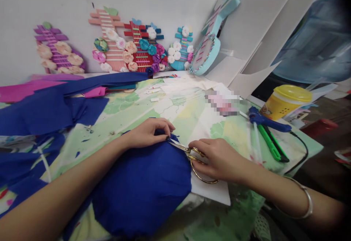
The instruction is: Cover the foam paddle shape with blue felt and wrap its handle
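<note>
A rounded piece covered in dark blue material lies near the table's front edge, with a white sheet partly under its right side. My left hand is at its top edge, thumb and fingers pinched on the blue material. Gold-handled scissors are in my right hand, its fingers through the handle loops. The blades point left to the blue edge, close to my left thumb. Whether the blades are fully closed is hard to tell.
Blue sheets and pink sheets cover the left side. At the right are a glue gun, a green cutter and a yellow-lidded tub. Flower-decorated instrument shapes lean against the wall.
</note>
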`<state>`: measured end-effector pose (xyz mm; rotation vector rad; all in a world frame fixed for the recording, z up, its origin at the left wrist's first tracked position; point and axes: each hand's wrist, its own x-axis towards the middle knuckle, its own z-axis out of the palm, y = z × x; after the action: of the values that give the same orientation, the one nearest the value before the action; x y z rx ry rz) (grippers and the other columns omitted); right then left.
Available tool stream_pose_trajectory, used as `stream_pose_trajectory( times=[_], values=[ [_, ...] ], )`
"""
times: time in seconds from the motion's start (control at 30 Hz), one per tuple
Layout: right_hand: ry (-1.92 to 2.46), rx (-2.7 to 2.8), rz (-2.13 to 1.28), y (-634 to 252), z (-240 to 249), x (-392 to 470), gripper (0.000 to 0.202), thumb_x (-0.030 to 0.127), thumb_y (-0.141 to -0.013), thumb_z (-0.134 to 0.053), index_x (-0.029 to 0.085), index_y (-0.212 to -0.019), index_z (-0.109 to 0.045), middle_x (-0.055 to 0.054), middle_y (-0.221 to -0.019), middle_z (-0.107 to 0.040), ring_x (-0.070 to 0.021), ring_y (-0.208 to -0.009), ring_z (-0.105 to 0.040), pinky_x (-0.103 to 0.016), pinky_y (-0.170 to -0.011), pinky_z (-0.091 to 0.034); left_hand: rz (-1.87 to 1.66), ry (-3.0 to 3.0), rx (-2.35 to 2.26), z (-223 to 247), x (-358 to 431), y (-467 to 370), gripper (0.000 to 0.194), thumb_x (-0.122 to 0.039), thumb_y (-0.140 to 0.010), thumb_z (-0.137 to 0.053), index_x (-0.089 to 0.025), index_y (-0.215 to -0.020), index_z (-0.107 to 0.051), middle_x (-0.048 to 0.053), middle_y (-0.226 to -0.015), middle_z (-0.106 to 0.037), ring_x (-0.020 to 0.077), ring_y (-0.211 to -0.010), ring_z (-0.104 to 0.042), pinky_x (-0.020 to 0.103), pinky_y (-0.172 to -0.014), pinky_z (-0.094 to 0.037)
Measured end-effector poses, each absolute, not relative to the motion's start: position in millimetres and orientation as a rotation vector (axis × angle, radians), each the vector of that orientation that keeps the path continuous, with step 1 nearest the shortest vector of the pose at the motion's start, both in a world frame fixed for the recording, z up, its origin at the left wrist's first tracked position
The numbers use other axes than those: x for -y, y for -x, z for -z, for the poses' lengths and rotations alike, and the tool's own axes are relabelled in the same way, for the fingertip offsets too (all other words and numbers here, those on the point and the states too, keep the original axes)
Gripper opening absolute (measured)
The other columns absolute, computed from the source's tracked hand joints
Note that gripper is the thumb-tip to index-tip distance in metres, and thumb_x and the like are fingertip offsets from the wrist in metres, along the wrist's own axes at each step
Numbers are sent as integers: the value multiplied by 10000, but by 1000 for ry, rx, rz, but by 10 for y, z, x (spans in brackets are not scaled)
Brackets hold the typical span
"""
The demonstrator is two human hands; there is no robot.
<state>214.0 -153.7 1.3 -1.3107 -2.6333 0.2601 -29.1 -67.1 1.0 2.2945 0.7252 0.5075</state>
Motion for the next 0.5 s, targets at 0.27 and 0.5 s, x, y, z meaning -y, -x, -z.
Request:
stream_pose_trajectory(
  times=[0.27,0.5],
  values=[
    [1206,2652,-263,-2156,39,1459,283,329,-875,-485,157,-1049,-627,-75,-801,-665,-158,-657,-574,-274,-583,-344,-537,-2296,-713,-10,676,301,77,-141,-782,-580,-161,-774,-654,85,-1071,-660,196,-1019,-618,386,-922,-472],
    [1205,2657,-342,-2128,57,1432,255,294,-877,-500,162,-1057,-623,-76,-819,-676,-157,-669,-585,-269,-588,-365,-517,-2285,-715,-9,678,294,89,-158,-805,-575,-174,-800,-663,76,-1079,-661,192,-1032,-614,393,-937,-464]
  ],
)
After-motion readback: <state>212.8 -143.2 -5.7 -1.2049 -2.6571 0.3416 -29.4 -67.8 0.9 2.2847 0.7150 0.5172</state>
